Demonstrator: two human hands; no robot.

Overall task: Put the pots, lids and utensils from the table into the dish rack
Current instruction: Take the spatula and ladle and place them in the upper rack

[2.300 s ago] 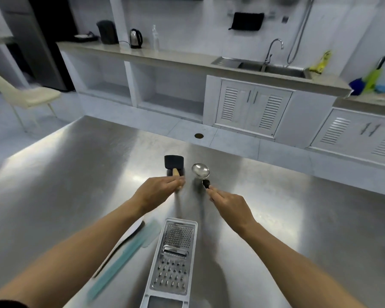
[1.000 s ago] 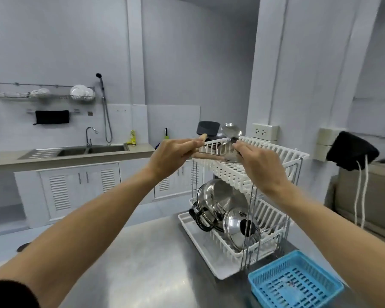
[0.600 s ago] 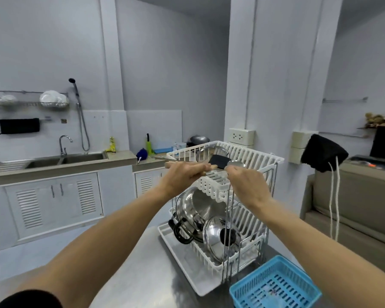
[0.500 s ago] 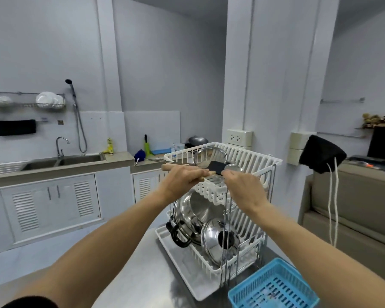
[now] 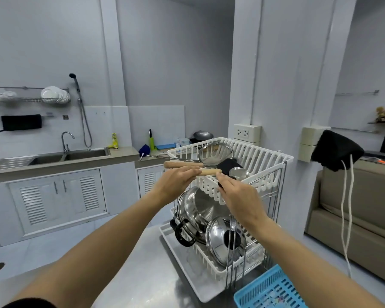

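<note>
No legible text, labels, brands or nos. anywhere; yellow bottle by sink too blurred.

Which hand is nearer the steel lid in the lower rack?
Right. The right hand sits directly above the lid; the left hand is higher and off to the left.

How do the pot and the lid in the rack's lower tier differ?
The pot is the larger and sits farther back, on its side with its open mouth showing; the lid is smaller, stands on edge in front and shows its domed outside. The pot has a black loop handle at its rim, the lid a black knob at its centre. Both are shiny steel and stand in the dish rack's lower tier.
</note>
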